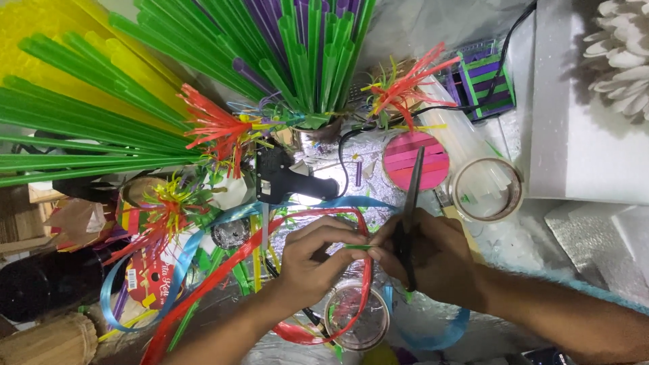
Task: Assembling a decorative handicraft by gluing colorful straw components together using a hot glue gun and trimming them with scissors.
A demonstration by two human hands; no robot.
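— What's nearest?
— A clear jar (357, 318), ringed by red ribbon (203, 284).
— And the hands?
— Just above it. The left hand (312, 260) pinches a short green straw (357, 247) between thumb and fingertips. The right hand (422, 257) meets the straw's other end, fingers closed through black scissors (410, 216), blades pointing away.
— Beyond?
— A black glue gun (287, 179), a pink disc (416, 161), a tape roll (487, 189), then fans of green straws (311, 54).

One head-worn camera looks steeply down, almost straight, onto a cluttered craft table (378, 145); it sits close, the person's forearms entering from the bottom edge and both hands meeting just below centre; the view's top faces away from the wearer; there is no second view.
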